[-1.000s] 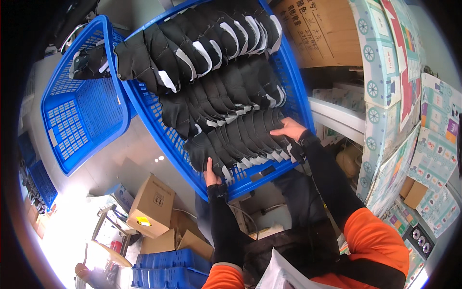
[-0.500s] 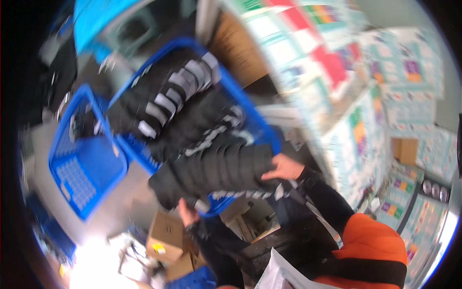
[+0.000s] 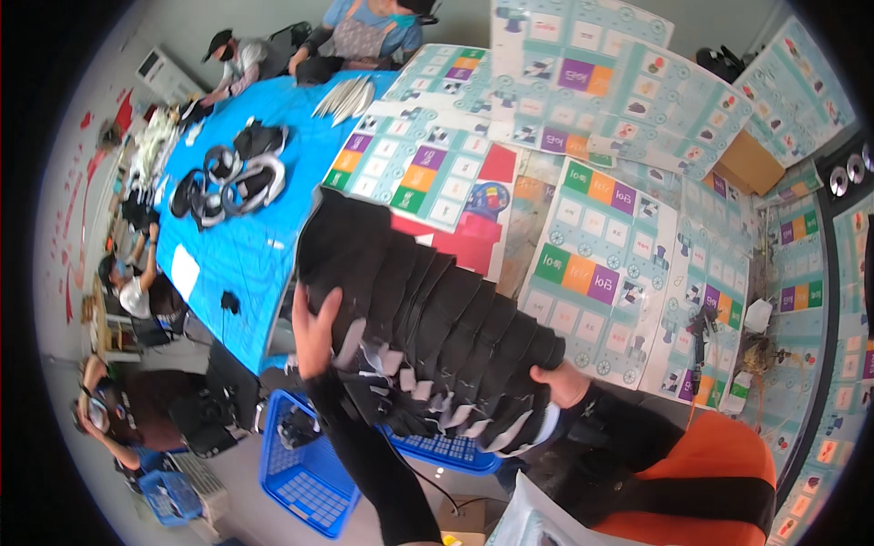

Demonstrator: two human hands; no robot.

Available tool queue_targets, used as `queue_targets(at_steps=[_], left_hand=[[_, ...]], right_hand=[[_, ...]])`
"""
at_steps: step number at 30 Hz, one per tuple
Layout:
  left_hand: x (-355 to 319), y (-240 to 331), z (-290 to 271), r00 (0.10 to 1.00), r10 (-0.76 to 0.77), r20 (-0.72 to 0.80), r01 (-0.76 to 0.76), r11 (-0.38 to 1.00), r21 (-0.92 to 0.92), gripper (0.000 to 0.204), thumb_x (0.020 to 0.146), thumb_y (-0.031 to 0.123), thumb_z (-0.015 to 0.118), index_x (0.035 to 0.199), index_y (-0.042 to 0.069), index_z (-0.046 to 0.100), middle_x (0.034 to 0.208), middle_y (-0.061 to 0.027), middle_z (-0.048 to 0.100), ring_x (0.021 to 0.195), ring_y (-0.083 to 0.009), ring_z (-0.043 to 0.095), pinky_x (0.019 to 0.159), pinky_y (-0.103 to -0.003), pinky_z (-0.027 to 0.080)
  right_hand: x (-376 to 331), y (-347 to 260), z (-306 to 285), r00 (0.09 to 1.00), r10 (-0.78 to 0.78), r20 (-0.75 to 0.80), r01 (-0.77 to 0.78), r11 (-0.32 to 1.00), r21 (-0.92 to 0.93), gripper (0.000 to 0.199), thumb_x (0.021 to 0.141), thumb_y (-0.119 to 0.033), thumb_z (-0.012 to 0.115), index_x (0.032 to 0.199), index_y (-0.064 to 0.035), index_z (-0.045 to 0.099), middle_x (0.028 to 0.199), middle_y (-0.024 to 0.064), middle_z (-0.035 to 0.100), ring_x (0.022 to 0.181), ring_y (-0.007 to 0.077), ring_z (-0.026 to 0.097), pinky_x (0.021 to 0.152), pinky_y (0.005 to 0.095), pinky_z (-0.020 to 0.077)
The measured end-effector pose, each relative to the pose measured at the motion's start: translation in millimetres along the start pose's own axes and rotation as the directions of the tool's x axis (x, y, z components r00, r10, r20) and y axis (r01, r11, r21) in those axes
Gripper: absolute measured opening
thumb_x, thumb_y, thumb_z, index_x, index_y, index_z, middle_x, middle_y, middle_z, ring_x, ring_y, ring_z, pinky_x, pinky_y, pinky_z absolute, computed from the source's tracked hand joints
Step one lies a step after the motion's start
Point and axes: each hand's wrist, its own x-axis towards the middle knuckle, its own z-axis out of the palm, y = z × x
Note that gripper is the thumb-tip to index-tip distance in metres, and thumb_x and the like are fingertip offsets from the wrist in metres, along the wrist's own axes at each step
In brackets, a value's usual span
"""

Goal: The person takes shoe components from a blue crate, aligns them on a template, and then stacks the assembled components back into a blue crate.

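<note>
From where I stand, a smooth bright-blue sheet (image 3: 246, 227) covers the long table at the upper left of the frame, creased in places and glossy under the light. On it lie rounded black and grey pieces (image 3: 259, 182) with looped edges, and a fan of thin pale strips (image 3: 346, 98) further up. A person in a patterned apron (image 3: 360, 38) sits at the top. Flat printed sheets (image 3: 592, 246) in pastel tones spread from the centre to the right, with stiff printed panels (image 3: 674, 109) propped upright behind them and a plain brown cardboard box (image 3: 748, 164).

Across the middle of the frame slants a row of black fabric pieces (image 3: 437, 300), matte and curved, overlapping like shingles, with pale tabs fringing the lower edge. The left hand (image 3: 315, 332) holds its left end, fingers spread against the cloth. The right hand (image 3: 563, 384) grips the other end, thumb over the top. Below, at the lower centre-left, stands a blue plastic basket (image 3: 309, 482) with latticed walls.
</note>
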Motion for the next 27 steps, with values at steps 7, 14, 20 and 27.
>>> queue_targets(at_steps=[7,14,20,27], left_hand=[[209,45,200,0.762,-0.004,0.648,-0.201,0.949,0.242,0.065,0.092,0.03,0.077,0.143,-0.002,0.053,0.124,-0.0157,0.068,0.111,-0.0229,0.066,0.097,-0.035,0.052],[186,-64,347,0.921,0.161,0.353,-0.388,0.409,0.826,0.074,0.1,0.054,0.055,0.163,0.023,0.03,0.166,-0.0156,0.032,0.15,-0.0409,0.034,0.114,-0.068,0.031],[124,1,273,0.923,0.344,0.172,-0.359,0.608,0.708,0.073,0.099,0.041,0.066,0.156,0.005,0.038,0.157,-0.0235,0.041,0.142,-0.0439,0.043,0.118,-0.058,0.031],[-120,-89,96,0.72,-0.494,-0.487,0.561,0.828,-0.01,0.045,0.099,0.039,0.071,0.112,-0.003,0.06,0.104,-0.0141,0.066,0.104,-0.0234,0.065,0.086,-0.036,0.052]], right_hand=[[66,43,37,0.908,-0.394,-0.146,0.336,0.89,-0.307,0.048,0.098,-0.007,0.069,0.144,-0.0023,0.054,0.125,0.0059,0.071,0.108,0.018,0.066,0.095,0.0371,0.0519],[127,108,48,0.908,0.125,-0.399,-0.038,0.975,0.22,0.035,0.102,-0.037,0.068,0.12,-0.0073,0.061,0.117,0.0002,0.067,0.107,0.0145,0.063,0.087,0.034,0.0541],[85,43,32,0.838,0.535,0.104,-0.503,0.833,-0.23,0.031,0.101,-0.026,0.066,0.12,-0.0015,0.061,0.109,0.0119,0.073,0.087,0.0197,0.074,0.073,0.0319,0.0612],[64,-78,29,0.806,-0.44,0.396,0.44,-0.002,-0.898,0.031,0.088,-0.01,0.069,0.118,-0.0108,0.064,0.12,0.0114,0.062,0.107,0.0331,0.06,0.093,0.0428,0.0502]])
